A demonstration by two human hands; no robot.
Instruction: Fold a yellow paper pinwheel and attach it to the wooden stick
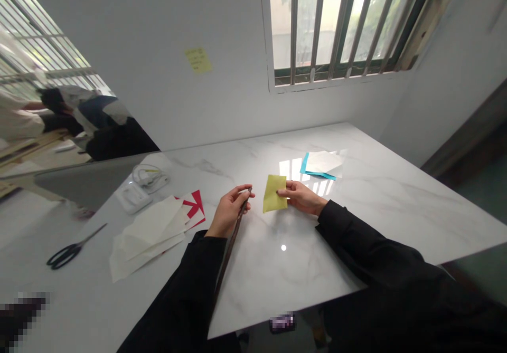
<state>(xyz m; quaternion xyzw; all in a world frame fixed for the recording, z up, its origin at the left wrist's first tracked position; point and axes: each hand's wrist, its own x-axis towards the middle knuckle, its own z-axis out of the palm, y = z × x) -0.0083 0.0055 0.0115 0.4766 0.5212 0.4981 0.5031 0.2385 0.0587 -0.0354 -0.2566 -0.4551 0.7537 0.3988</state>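
My right hand (304, 197) pinches a yellow piece of paper (272, 197) between thumb and fingers, holding it up above the white marbled table (285, 279). My left hand (231, 209) is closed around the tip of a long, thin, dark brown cord (234, 231), which runs down along my sleeve toward me. A small gap separates the left fingertips from the paper's left edge.
Left of my hands lie cream paper sheets (152, 223) and red paper pieces (194, 210). Black scissors (73, 250), a white box (133, 197) and a coiled white cable (144, 176) are farther left. White and blue papers (322, 164) lie at the back right. A yellow note (198, 60) sticks to the wall.
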